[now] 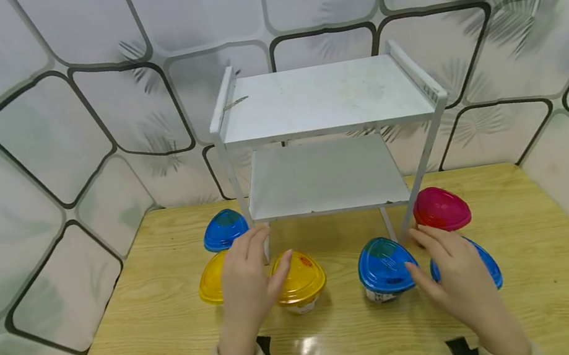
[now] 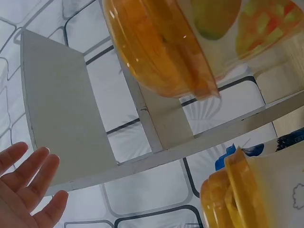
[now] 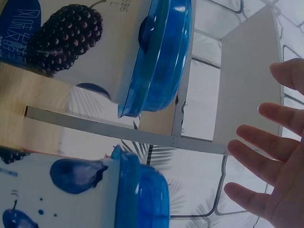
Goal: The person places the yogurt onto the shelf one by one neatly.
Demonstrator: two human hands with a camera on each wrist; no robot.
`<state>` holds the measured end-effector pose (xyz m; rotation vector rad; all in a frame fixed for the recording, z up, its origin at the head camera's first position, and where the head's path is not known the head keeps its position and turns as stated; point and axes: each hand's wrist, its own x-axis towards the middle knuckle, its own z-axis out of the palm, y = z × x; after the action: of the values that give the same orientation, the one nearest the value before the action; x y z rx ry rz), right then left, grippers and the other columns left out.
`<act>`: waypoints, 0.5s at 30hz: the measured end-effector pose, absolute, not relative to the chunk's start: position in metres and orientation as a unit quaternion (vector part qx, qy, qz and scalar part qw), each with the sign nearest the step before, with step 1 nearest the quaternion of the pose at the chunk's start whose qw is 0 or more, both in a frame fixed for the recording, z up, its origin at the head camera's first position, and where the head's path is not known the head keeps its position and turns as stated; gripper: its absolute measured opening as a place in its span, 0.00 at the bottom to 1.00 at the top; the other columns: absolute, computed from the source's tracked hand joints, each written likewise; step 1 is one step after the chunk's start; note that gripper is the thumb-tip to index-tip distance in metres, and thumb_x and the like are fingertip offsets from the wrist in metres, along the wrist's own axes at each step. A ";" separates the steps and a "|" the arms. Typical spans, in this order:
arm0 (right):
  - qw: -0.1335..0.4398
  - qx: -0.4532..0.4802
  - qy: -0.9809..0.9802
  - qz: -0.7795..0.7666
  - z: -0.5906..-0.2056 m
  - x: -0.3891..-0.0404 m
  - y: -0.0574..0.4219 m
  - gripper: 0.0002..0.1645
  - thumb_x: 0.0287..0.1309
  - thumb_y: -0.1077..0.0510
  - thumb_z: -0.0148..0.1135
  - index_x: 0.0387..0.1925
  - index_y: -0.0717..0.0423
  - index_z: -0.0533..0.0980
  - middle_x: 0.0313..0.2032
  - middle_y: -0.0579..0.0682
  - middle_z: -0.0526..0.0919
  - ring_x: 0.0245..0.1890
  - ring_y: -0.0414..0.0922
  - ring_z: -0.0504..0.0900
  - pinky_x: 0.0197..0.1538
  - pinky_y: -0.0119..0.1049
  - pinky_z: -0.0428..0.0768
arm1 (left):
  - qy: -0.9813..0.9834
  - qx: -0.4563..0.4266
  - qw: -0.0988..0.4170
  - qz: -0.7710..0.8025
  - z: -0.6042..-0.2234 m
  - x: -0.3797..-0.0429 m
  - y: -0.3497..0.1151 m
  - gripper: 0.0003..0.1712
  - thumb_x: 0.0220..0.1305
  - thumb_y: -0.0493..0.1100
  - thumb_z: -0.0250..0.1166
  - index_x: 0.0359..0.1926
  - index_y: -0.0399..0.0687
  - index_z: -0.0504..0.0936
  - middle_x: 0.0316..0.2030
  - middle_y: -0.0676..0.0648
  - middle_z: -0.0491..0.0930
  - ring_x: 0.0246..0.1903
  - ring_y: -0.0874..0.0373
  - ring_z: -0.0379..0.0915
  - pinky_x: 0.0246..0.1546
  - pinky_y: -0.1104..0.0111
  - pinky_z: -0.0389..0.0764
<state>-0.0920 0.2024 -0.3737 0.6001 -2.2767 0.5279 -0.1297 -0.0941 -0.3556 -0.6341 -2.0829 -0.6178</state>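
Observation:
My left hand hovers with spread, relaxed fingers over two yellow-lidded tubs. One yellow-lidded tub stands to its right; the other yellow-lidded tub is partly hidden behind the hand. My right hand is likewise spread and holds nothing, between a blue-lidded tub on its left and another blue-lidded tub it partly covers. In the right wrist view the nearer tub shows a printed blackberry. The left wrist view shows the fingers apart from the yellow-lidded tub.
A white two-tier rack stands at the back of the wooden table, nothing on its shelves. Beside its left leg sits a blue-lidded tub, and beside its right leg a red-lidded tub. Patterned cloth hangs behind.

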 end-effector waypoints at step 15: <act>0.367 0.178 -0.880 0.241 -0.386 -0.085 0.221 0.39 0.56 0.34 0.43 0.45 0.67 0.71 0.46 0.64 0.72 0.44 0.61 0.70 0.40 0.59 0.67 | -0.808 -0.230 0.446 -0.308 -0.351 -0.151 -0.103 0.26 0.61 0.53 0.54 0.40 0.29 0.72 0.36 0.36 0.75 0.37 0.45 0.71 0.39 0.58 0.74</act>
<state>-0.0853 0.2206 -0.3862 0.4575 -2.2621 0.6204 -0.1512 -0.1032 -0.3512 -0.5701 -2.0011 -0.7633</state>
